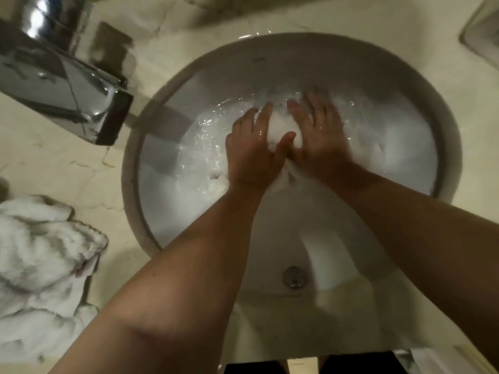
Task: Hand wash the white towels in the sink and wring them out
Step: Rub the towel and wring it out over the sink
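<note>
A round white sink [270, 49] holds soapy water. In its middle lies a wet white towel [280, 128], bunched into a lump between my two hands. My left hand [253, 147] grips the lump from the left, thumb curled over its near side. From the right, my right hand [318, 136] clasps it, fingers stretched over the top into the water. More white towel cloth [378, 141] lies under the water to the right, blurred by foam. Both hands are wet and partly in the water.
A chrome tap [64, 85] juts over the sink's left rim. A heap of white towels [40, 265] lies on the marble counter [81, 171] at the left. The overflow fitting [294, 276] shows on the sink's near wall. A tray corner [483, 33] sits far right.
</note>
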A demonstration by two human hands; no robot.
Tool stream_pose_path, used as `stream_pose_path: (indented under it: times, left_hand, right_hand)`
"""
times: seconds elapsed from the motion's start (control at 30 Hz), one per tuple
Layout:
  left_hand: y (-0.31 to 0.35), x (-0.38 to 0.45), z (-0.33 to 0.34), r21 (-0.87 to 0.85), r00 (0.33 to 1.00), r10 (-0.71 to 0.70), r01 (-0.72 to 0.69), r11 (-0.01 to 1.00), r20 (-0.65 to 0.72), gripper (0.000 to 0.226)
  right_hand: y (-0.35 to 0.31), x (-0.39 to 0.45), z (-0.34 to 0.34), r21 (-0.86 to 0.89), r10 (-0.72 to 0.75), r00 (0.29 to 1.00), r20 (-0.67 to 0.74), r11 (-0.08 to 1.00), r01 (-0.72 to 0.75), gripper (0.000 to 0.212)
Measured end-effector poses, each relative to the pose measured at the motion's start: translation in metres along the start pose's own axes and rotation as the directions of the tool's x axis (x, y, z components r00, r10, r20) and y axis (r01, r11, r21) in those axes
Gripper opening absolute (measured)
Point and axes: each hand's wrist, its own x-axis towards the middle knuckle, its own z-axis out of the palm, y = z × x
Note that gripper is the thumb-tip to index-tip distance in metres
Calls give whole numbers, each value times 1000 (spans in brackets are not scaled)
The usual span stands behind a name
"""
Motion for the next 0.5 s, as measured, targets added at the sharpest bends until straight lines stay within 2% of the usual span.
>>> stream_pose_path:
  times: [0.1, 0.23, 0.3, 0.33, 0.4, 0.5]
  left_hand:
    - [2, 9, 1, -14, 999, -49, 49, 999, -4, 74]
    - [7, 22, -1, -39, 975, -213, 215, 976, 57, 70]
    - [9, 34, 1, -42, 962, -274, 274, 961, 9, 65]
    - [10, 41, 1, -58, 955, -296, 294, 954, -32, 60]
    - [8, 51, 2, -72, 945, -322, 318, 945, -61, 47]
    - [3, 53, 4, -50, 978, -192, 189, 981, -84, 37]
  right_hand:
    - [-7, 6, 2, -27, 56, 998, 4, 998, -56, 62]
    - [-4, 18, 6, -52, 53, 996, -75, 997, -57, 54]
    - [-4, 27, 9, -100, 63, 996, -59, 993, -68, 53]
    - [-5, 33, 8, -126, 79, 997, -24, 989, -81, 53]
    - [-9, 43, 1, -118, 135, 982, 133, 986, -119, 59]
    - [-16, 45, -10, -67, 234, 911, 341, 972, -225, 62]
